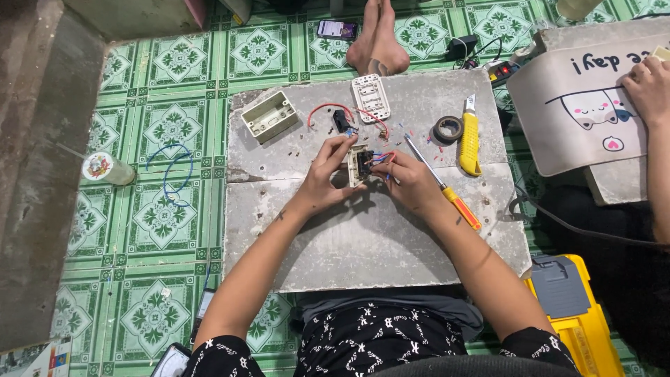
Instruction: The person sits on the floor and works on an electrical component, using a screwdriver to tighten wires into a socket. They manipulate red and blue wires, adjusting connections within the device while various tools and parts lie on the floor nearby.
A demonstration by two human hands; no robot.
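My left hand [325, 176] grips a small cream switch module [359, 165] with dark inserts, held just above a grey board [363, 237]. Against the module's right side, my right hand [406, 180] pinches red and blue wires [381, 158] that run into it. Just past my hands lie a black switch part [340, 121] with a looped red wire [325, 108] and a white switch faceplate [370, 97]. An orange-handled screwdriver [442, 185] rests by my right wrist.
A cream wall box [269, 116], a roll of black tape [447, 129] and a yellow utility knife [469, 139] lie on the board. Another person's feet [377, 38] and a phone [336, 28] are beyond; another person's hand [649, 87] rests on a bag at right. A yellow toolbox [579, 318] sits at lower right.
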